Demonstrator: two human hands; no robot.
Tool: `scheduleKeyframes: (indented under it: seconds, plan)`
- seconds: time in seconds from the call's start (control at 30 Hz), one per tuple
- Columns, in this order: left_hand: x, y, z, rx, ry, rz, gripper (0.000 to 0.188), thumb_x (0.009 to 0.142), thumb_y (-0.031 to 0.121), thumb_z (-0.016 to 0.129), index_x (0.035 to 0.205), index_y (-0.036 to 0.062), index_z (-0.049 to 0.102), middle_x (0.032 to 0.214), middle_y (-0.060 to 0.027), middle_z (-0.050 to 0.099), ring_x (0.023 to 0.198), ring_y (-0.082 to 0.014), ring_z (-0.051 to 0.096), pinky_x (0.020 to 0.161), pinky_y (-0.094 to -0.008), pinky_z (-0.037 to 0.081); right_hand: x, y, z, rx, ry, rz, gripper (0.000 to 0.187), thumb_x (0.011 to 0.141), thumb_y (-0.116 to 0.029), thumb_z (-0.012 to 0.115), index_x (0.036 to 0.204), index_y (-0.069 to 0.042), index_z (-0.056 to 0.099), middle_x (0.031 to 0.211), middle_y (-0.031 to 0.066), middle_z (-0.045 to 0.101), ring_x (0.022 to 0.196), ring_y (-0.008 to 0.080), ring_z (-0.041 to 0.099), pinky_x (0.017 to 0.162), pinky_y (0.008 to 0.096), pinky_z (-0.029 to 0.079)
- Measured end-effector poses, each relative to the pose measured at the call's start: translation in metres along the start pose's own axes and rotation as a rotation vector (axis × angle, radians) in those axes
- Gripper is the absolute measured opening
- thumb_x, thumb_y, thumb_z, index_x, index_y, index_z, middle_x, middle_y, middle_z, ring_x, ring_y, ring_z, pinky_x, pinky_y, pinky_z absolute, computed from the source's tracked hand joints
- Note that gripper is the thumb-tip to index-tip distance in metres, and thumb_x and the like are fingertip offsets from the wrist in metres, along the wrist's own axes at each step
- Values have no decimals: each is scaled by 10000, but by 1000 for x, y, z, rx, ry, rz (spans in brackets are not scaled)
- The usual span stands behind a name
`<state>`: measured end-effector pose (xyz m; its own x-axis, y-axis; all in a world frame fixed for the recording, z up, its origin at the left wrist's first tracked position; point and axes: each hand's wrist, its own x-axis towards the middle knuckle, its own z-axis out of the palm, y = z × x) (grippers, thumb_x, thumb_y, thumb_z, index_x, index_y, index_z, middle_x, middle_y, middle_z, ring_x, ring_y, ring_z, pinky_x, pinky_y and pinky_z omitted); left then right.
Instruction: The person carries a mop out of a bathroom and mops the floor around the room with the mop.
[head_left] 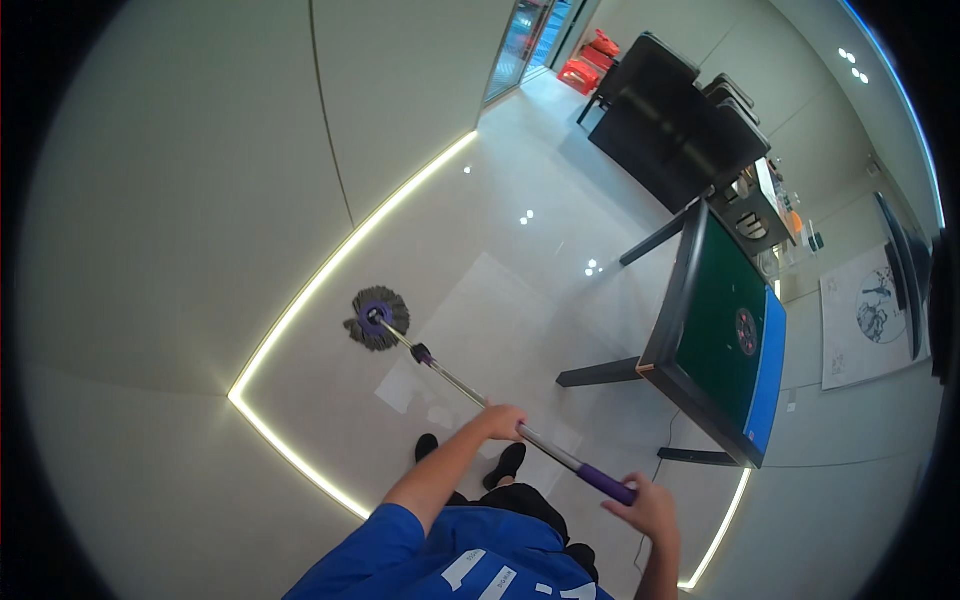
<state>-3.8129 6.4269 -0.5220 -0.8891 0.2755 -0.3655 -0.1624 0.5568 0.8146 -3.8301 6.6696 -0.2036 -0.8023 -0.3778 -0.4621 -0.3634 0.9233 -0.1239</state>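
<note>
A mop [455, 385] runs from its round grey string head on the glossy floor, at left, to a purple grip at lower right. My left hand [500, 422] is wrapped round the middle of its metal pole. At the upper end, my right hand [642, 505] curls about the tip of the purple grip, thumb below it and fingers over it. The mop head lies flat and spread out, with a purple disc at its centre. A dark collar sits on the pole between the head and my left hand.
A glowing light strip [350, 240] edges the floor along the pale wall [180, 200]. To the right stands a green-topped table [715, 310] with dark legs. Black chairs [680, 130] and red items [590, 65] are farther back. My shoes [505, 465] are close below the pole.
</note>
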Motion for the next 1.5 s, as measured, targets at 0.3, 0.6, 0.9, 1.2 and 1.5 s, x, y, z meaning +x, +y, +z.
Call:
scheduleKeyframes:
  seconds: [0.3,0.6,0.9,1.2,1.5]
  plan:
    - [-106,-54,14,-18,694,-119,304,671,137,773,911,92,591,1142,-116,548,1122,-315,513,968,-494,394,-18,-45,87,147,-226,-251,463,818,-361,647,1194,-108,552,842,188,668,766,380,650,679,477,510]
    - [-74,8,111,1,788,-176,328,699,164,777,914,51,557,1231,-202,489,1262,-448,351,1043,-493,336,-56,65,102,953,-569,168,426,859,-317,651,1164,-23,608,730,2,591,604,73,525,534,236,444]
    - [42,208,233,262,317,7,258,717,362,734,783,131,638,862,-84,608,981,-300,536,978,-511,332,-156,293,20,530,-192,226,365,786,-367,681,1045,-110,681,817,152,670,742,331,640,687,384,498]
    - [114,405,403,48,-345,664,257,687,356,690,782,123,639,883,-97,650,921,-293,600,815,-490,433,-349,413,-68,390,-46,481,236,798,-210,689,954,-33,696,669,107,651,540,176,605,540,300,472]
    - [121,466,404,6,-488,598,220,682,291,680,742,87,622,748,-123,632,764,-331,613,688,-457,473,-381,423,-38,643,490,928,218,867,-146,619,769,45,653,570,82,600,434,126,533,419,264,412]
